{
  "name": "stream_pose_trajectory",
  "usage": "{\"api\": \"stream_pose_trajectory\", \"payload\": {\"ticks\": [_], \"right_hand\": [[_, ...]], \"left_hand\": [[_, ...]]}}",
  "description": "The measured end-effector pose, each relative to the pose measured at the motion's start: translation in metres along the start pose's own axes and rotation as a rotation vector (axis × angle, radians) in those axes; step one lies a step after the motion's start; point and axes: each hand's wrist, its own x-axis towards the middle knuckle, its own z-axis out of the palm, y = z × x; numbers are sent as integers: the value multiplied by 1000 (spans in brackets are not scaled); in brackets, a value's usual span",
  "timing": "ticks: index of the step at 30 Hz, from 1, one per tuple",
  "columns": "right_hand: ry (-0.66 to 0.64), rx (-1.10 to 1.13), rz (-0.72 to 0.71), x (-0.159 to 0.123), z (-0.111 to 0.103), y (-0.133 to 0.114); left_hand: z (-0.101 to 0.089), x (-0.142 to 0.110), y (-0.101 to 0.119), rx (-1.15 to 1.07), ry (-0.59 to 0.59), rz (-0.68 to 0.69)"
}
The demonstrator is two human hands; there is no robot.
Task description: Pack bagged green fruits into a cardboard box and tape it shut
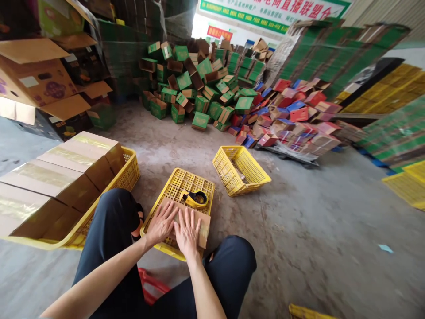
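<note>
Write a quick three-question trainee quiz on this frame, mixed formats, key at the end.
1. True or false: the left hand and the right hand both rest palm-down on a piece of cardboard.
2. Which tool lies by the cardboard's far edge, atop the yellow crate? A) scissors B) tape dispenser C) hammer
3. Fill in: just left of the red-and-blue pile, the heap of boxes is mainly ____ and brown.

Key: 1. True. 2. B. 3. green.
</note>
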Motion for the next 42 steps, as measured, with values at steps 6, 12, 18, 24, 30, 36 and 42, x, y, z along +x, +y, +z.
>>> {"api": "stream_pose_trajectory", "payload": {"ticks": [6,12,18,24,30,36,42], "right_hand": [[45,-52,249,-8,-10,20],[-70,-104,285,-8,-20,33],[25,-90,165,-30,-1,20],[148,21,-79,-48,7,23],[246,208,-135,-46,-11,-2],[268,113,-89,-40,-7,-34],[302,1,18,-66,-14,11]], "left_hand": [[-4,-13,-1,-1,43,-9],[-6,-12,3,15,49,-31],[-6,-21,17,-9,48,-7],[-13,-39,47,-170,-23,132],[-24,-42,44,-240,-30,84],[-23,-45,21,-122,-6,31],[-34,-48,-2,-103,82,-23]]}}
